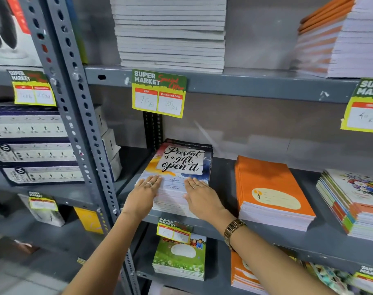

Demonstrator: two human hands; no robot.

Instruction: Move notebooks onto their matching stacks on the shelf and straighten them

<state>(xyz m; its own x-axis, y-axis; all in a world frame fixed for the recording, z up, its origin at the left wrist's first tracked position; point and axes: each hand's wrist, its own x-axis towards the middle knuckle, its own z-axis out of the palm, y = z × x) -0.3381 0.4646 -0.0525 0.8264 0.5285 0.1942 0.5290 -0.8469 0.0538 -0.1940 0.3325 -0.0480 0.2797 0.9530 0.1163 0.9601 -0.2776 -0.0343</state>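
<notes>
A stack of notebooks [182,162] with "Present is a gift, open it" on the top cover sits on the middle grey shelf [224,173], at its left end. My left hand [144,193] lies flat on the stack's near left corner, fingers together and extended. My right hand [199,194] rests flat on the near right part of the top cover, thumb against the stack's front edge. Neither hand grips anything. An orange notebook stack [272,192] stands to the right, and a floral-cover stack [355,203] lies further right.
A slotted steel upright [83,133] rises left of the stack. Price tags [159,93] hang from the shelf above, which carries tall white stacks [170,33]. Boxed power strips [32,143] fill the left bay. Green [180,256] and orange stacks sit on the lower shelf.
</notes>
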